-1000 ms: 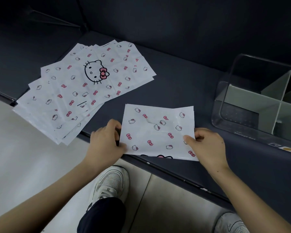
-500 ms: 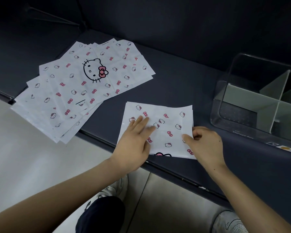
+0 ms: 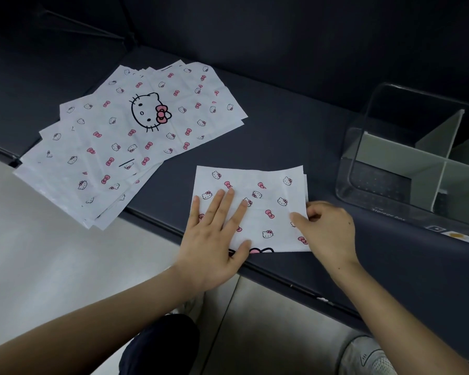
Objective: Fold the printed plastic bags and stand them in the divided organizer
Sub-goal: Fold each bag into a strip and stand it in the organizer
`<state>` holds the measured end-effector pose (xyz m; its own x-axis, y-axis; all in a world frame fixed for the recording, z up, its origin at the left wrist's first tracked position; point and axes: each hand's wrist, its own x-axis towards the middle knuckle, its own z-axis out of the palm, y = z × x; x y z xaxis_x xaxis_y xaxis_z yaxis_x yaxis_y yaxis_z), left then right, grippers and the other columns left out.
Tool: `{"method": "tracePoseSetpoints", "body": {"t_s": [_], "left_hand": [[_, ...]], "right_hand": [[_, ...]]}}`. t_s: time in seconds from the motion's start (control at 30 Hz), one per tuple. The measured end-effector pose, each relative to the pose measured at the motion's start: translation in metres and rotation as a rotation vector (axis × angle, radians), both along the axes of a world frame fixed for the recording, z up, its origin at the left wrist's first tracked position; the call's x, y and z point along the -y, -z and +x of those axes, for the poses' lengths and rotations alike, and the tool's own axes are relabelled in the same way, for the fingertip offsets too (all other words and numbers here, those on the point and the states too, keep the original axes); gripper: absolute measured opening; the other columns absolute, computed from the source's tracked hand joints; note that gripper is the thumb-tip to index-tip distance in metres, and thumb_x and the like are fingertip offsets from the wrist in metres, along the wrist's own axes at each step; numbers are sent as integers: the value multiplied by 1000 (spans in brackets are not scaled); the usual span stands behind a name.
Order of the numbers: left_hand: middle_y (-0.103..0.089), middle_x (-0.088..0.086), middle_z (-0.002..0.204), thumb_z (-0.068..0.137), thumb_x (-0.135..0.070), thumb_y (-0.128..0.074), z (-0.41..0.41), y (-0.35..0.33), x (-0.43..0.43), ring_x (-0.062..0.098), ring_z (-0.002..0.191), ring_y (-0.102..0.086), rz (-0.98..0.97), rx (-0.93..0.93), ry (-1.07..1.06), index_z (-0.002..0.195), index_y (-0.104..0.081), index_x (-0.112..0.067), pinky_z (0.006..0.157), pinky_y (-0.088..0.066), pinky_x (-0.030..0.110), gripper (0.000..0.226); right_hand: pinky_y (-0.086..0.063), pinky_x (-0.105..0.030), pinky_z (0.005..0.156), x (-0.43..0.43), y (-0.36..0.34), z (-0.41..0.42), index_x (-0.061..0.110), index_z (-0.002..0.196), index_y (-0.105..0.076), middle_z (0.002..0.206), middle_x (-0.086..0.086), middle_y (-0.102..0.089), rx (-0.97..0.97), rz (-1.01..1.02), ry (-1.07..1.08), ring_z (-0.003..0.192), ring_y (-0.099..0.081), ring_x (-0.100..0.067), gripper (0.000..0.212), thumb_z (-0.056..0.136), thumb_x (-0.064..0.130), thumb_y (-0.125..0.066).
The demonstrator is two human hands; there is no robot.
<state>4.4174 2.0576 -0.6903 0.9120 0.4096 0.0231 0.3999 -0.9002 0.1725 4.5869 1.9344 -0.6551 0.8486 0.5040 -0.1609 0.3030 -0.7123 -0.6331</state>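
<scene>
A folded white bag [image 3: 266, 201] printed with cat faces and pink bows lies near the front edge of the dark cushion. My left hand [image 3: 214, 236] presses flat on its left half, fingers straight and spread. At the bag's right edge my right hand [image 3: 328, 228] pinches it with curled fingers. To the upper left, a fanned stack of several unfolded printed bags [image 3: 130, 142] overhangs the cushion's edge. The clear divided organizer [image 3: 417, 169] stands at the right, its visible compartments holding no bags.
The dark cushion surface [image 3: 295, 131] runs from left to right, backed by a dark upright panel. Its front edge drops to a pale floor [image 3: 52, 266]. My knee and a white shoe [image 3: 368, 358] sit below the edge.
My left hand left the bag's left edge and now lies flat on top of it, fingers spread further up. The right hand has kept its pinch at the right edge.
</scene>
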Motion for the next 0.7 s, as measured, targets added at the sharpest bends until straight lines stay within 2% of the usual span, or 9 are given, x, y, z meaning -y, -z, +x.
{"method": "tracePoseSetpoints", "body": {"t_s": [0.07,0.13,0.2,0.27,0.33,0.47,0.6,0.7], "left_hand": [[-20,10,158,93,-57,-27,1,0,0,27,146,-17,11,-25,-3,151,-28,-21,113,-10,57,69],[-19,10,159,92,-61,-28,1,1,1,27,147,-16,16,-33,-8,151,-28,-21,114,-11,58,72],[-22,11,158,89,-63,-32,1,2,1,27,146,-19,13,-16,-13,150,-32,-21,113,-12,58,74],[-24,11,157,88,-65,-35,1,3,1,27,146,-20,12,4,-11,149,-34,-21,113,-14,59,76],[-24,11,157,87,-66,-36,2,4,0,26,146,-20,12,12,-5,148,-35,-22,113,-15,59,76],[-24,10,157,86,-67,-38,2,3,0,26,146,-21,10,20,-4,148,-35,-23,114,-16,59,76],[-24,10,157,87,-66,-36,2,2,0,27,146,-20,9,12,-6,149,-34,-24,113,-15,60,75],[-22,10,158,88,-67,-34,2,2,0,27,146,-19,3,-5,-3,150,-32,-24,114,-14,59,76]], "right_hand": [[-49,-33,71,0,0,-5,5,85,-66,91,-6,-67,105,52,5,74,-62,-22,11,76,12,-68],[-42,-36,89,3,3,-14,6,108,-61,108,-12,-62,364,76,-103,95,-58,-31,33,78,17,-67],[-32,-42,103,6,8,-28,9,123,-56,125,-16,-57,573,11,-261,111,-51,-33,48,82,33,-57],[-26,-53,110,11,17,-43,15,132,-53,138,-17,-51,577,-76,-390,126,-46,-34,52,87,40,-48],[-24,-58,111,19,27,-49,20,136,-52,145,-16,-44,525,-137,-441,135,-40,-32,49,93,39,-38],[-14,-55,114,45,35,-37,28,144,-38,152,-11,-35,506,-207,-448,141,-30,-27,47,100,38,-26],[-9,-49,114,66,36,-24,27,147,-25,152,-12,-35,489,-220,-376,141,-28,-25,48,103,41,-12],[-15,-51,115,72,33,-17,24,145,-32,150,-14,-36,529,-115,-373,139,-33,-30,45,102,36,-21]]}}
